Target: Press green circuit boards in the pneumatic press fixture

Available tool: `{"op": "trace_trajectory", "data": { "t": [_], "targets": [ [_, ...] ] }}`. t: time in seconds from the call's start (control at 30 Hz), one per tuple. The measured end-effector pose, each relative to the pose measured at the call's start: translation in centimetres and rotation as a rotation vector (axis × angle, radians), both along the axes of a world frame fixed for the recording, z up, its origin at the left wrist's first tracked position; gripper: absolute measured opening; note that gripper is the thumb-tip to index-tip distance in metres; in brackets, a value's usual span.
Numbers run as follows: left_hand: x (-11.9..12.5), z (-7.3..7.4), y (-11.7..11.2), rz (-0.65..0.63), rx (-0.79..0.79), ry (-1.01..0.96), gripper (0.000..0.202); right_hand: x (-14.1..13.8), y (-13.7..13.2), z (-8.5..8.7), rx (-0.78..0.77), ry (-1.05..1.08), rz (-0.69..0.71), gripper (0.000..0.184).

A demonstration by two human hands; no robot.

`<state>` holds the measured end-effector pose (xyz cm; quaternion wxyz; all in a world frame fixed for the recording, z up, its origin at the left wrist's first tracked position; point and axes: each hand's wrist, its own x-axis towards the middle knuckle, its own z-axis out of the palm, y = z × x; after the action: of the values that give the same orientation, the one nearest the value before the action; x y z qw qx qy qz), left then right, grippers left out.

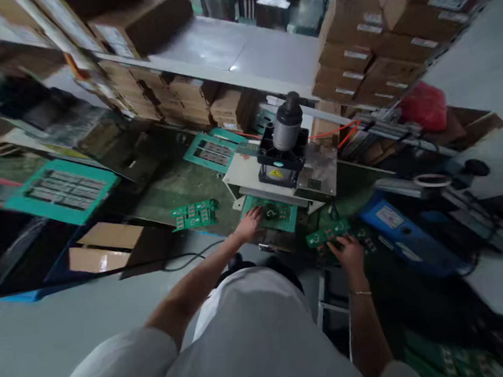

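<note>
A green board [275,214] is steadied under the press [284,150] by the open left hand [249,225]; another board [328,233] at the bench's front edge is pinned by the right hand [348,251], its grip unclear.

Stock seen from my seat:

- Stacked cardboard boxes [361,55] with white labels, upper right; more of them [190,97] beneath the white shelf [240,54].
- Teal tray [60,190] with grey slots, left; a second teal tray [213,151] further back.
- Loose green circuit board [195,214] lying on my bench [167,190].
- Red bag [423,106], right.
- Blue case [403,237] with a white label, right.
- Orange hoses [343,130] behind the machine.
- Roll of tape [432,180], far right.
</note>
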<state>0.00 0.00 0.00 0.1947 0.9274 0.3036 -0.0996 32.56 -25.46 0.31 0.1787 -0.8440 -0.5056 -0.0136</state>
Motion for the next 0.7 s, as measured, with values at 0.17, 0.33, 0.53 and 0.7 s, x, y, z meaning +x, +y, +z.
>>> {"op": "trace_trajectory", "data": {
  "t": [0.17, 0.33, 0.53, 0.7],
  "targets": [
    [0.9, -0.8, -0.2, -0.12, -0.062, 0.009, 0.097, -0.2, 0.1, 0.6, -0.065, 0.023, 0.005, 0.069],
    [1.4, -1.2, 0.1, -0.214, -0.068, 0.028, 0.1, -0.9, -0.1, 0.8, -0.062, 0.05, 0.002, 0.068],
    [2.8, -1.7, -1.3, -0.302, -0.011, 0.06, 0.113, -2.7, 0.1, 1.7, -0.079, 0.056, -0.073, 0.075],
    [0.3, -0.3, 0.8, -0.241, -0.02, -0.013, 0.124, -4.1, -0.1, 2.3, -0.117, 0.049, -0.073, 0.074]
  ]
}}
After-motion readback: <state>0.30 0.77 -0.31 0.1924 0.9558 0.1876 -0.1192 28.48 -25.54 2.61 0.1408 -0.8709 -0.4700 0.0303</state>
